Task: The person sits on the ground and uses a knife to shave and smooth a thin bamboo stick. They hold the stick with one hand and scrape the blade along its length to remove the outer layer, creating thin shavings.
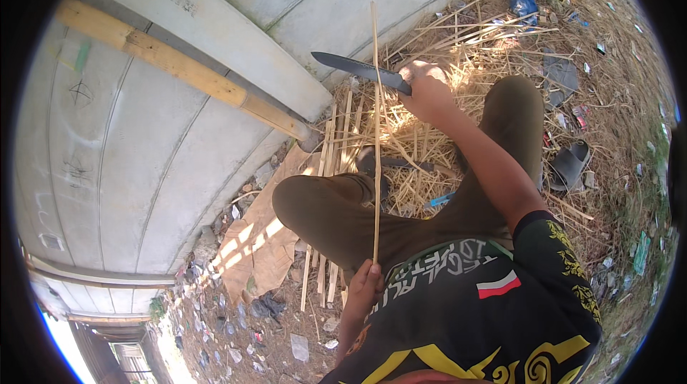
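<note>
My left hand, close to my waist, is closed around the lower end of a long thin bamboo strip. The strip runs up and away between my knees. In my right hand, beyond my knees, is the handle of a knife with a dark blade pointing left. The blade crosses the strip near its far part; whether its edge bites into the strip cannot be made out. Pale shavings and split strips cover the ground between and beyond my legs. A dark, long flat piece lies among them.
A thick bamboo pole leans along the pale panel wall at left. More strips lie beside my left knee, near a brown cardboard sheet. At right are a dark sandal and scattered litter; a blue bag sits farther off.
</note>
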Available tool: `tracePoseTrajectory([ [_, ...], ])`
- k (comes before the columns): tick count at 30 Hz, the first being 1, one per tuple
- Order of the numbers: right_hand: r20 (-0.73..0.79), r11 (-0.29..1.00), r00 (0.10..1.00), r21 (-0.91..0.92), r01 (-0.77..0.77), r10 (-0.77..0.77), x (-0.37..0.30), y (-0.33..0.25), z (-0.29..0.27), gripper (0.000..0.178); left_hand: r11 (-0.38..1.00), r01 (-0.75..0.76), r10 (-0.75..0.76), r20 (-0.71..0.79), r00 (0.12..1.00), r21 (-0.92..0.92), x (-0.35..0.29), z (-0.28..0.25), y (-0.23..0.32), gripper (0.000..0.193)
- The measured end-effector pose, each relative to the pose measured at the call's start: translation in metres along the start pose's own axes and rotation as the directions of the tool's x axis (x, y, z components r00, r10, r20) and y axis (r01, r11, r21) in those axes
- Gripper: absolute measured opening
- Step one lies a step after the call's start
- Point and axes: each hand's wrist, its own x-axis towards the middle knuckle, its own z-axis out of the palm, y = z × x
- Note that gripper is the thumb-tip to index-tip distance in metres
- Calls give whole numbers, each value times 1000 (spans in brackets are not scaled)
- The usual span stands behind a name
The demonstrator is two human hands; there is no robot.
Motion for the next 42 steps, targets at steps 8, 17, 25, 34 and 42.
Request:
tracePoseTrajectory([
  [8, 9, 887, 917, -250, 389, -400, 32, 19, -29, 25, 967, -17, 53, -136, 989, 254, -53, -10, -2, 37],
  [17, -31, 940, 990, -319, 119, -136, 106, 60, -61, 23, 936, 35, 71, -283, 956, 351, -65, 28, 11, 40],
  [25, 45, 866, 869, -70, 495, -493, 42, 13, -9, 22, 917, 85, 41, -303, 952, 391, -52, 15, -18, 41],
  [34, 165, 865, 872, -135, 482, -460, 51, -3, -36, 24, 890, 0, 149, -292, 945, 455, -59, 3, -37, 46],
  [42, 213, 998, 976, -61, -26, 38, 58, 41, -12, 29, 810, 106, 85, -294, 952, 577, -53, 11, -24, 39],
])
